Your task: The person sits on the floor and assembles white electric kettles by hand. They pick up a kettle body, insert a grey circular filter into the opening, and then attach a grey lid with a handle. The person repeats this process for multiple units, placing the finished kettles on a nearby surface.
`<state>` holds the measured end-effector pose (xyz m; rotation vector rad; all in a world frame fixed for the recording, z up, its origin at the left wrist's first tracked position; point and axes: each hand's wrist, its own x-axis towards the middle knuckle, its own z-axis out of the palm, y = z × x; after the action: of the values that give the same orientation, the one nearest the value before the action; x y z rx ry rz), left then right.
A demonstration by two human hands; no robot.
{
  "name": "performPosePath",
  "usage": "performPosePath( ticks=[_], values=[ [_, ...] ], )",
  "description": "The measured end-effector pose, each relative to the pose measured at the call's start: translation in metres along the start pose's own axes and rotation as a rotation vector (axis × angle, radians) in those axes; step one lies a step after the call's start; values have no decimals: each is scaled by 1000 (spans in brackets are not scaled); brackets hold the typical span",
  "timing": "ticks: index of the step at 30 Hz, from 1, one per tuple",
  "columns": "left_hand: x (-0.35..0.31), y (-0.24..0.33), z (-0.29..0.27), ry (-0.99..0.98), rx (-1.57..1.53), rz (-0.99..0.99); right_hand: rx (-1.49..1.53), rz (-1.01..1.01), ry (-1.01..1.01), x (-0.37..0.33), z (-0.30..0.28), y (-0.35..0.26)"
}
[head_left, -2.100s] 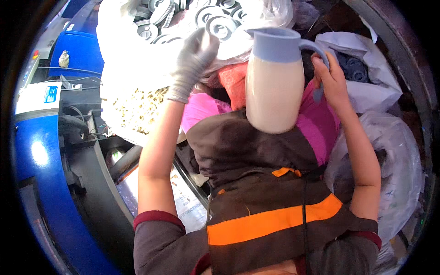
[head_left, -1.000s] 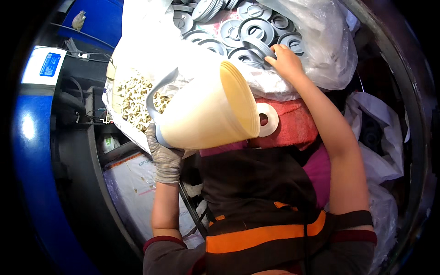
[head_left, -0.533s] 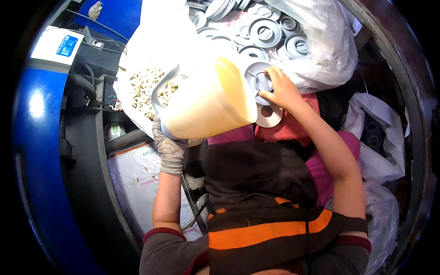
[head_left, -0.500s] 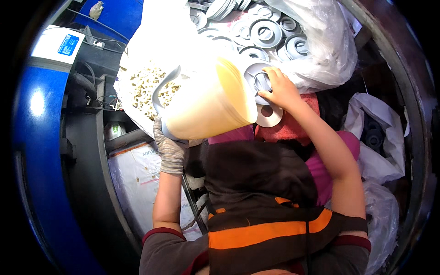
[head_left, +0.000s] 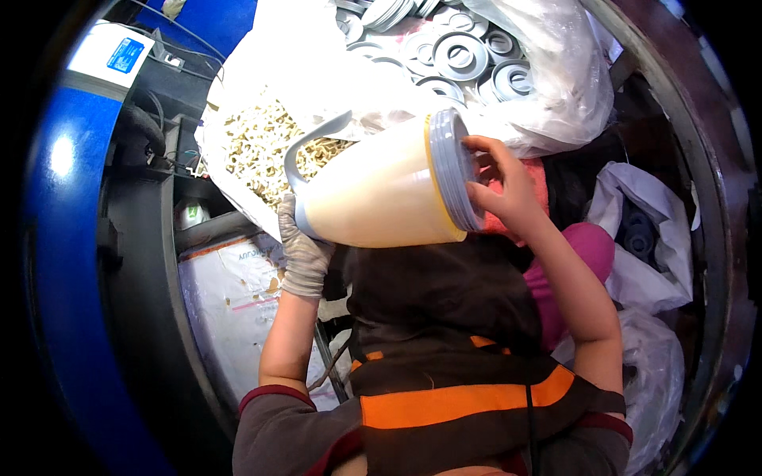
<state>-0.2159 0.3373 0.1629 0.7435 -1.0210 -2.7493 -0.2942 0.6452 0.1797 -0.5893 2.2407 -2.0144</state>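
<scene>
A cream plastic pitcher (head_left: 373, 186) with a grey-blue handle and base lies tilted on its side above my lap, its mouth to the right. My left hand (head_left: 305, 254), in a striped knit glove, supports it at the base end; its fingers are partly hidden behind the pitcher. A grey ridged lid (head_left: 454, 170) sits at the mouth, against a yellowish rim. My bare right hand (head_left: 508, 186) grips the outer face of this lid with curled fingers, some of them hidden by its edge.
Ahead, a clear plastic bag holds several grey round lids (head_left: 460, 57). Left of it, a white sack contains many small pale pieces (head_left: 258, 147). A white bag (head_left: 647, 238) with dark round parts is at the right. Blue machinery (head_left: 63, 238) stands along the left.
The lid has moved from beside the pitcher onto its mouth, with my right hand on it. The pitcher has turned more level and shifted slightly right.
</scene>
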Motion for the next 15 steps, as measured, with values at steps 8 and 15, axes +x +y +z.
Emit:
performPosePath(
  ticks=[8, 15],
  values=[
    [-15, -4, 13, -47, -34, -61, -247, -251, 11, -24, -10, -28],
    [-23, -3, 20, -85, -71, -176, -257, -411, -14, -46, -22, -33]
  ],
)
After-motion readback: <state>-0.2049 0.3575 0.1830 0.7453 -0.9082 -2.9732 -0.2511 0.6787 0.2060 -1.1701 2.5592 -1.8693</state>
